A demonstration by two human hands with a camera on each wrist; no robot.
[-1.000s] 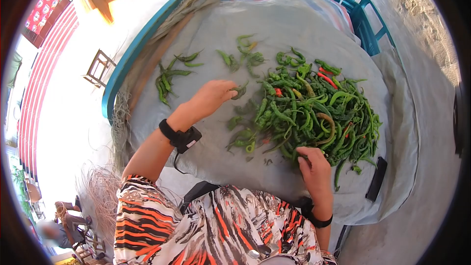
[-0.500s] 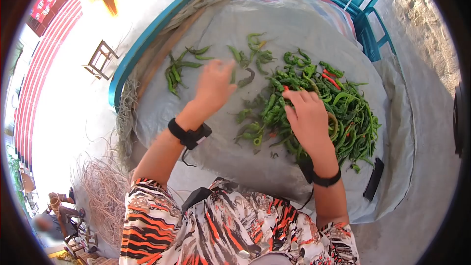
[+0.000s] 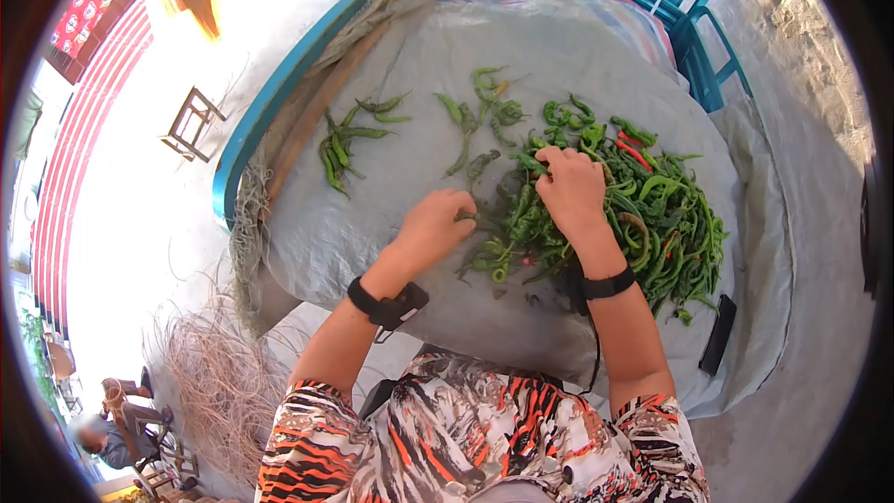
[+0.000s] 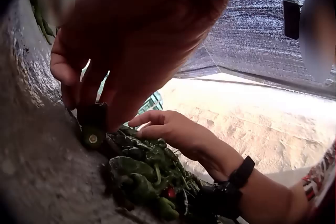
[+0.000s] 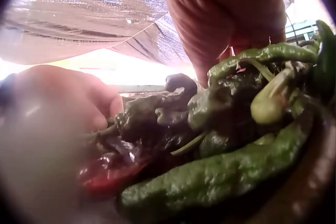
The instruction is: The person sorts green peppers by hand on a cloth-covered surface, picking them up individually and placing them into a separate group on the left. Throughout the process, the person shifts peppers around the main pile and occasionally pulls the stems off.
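The left hand [image 3: 433, 228] has its fingers clamped round a dark green pepper [image 3: 466, 217], over the grey sheet [image 3: 405, 158] left of the pile of peppers [image 3: 652, 237]. Most of it's hidden by fingers; the bit showing points towards the pile. From the left wrist, one round end faces the camera, so its length can't be judged. The right hand [image 3: 575, 188] is bent over the pile's upper-left edge, fingertips buried; I can't tell whether they grip anything.

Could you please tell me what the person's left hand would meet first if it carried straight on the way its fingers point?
Probably the left edge of the pepper pile, though how high the left hand sits is unclear.
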